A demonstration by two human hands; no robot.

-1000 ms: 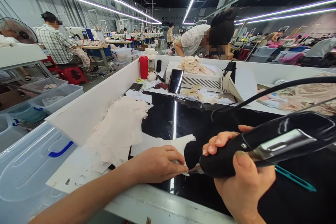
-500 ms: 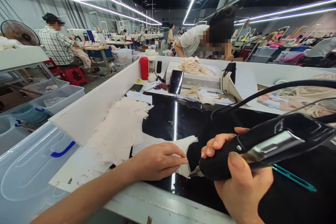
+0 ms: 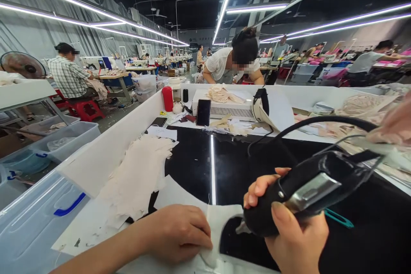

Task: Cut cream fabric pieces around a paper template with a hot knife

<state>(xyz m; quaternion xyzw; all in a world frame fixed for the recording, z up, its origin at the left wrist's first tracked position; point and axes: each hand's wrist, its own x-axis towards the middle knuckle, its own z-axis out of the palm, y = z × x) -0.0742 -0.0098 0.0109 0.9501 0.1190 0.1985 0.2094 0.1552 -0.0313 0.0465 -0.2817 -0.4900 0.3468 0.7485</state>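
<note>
My left hand is at the table's front edge, its fingers curled and pinching a white fabric piece. The piece has a curved cut-out and lies partly under this hand. Wrapped around a black corded handheld tool with a silver side plate is my right hand. The tool's narrow metal tip points down-left, close to the inner curve of the fabric; whether it touches is unclear. A pile of pale pink fabric pieces lies to the left.
The glossy black work surface has raised white walls. Behind it are a phone, a white vented box, a red cup and scraps. A teal slotted strip lies right of the tool. A person bends beyond the far wall.
My left hand has moved down and nearer to me, drawing the white fabric piece with it and curling its fingers. The tool's tip is now beside the curved cut-out. The camera view has shifted.
</note>
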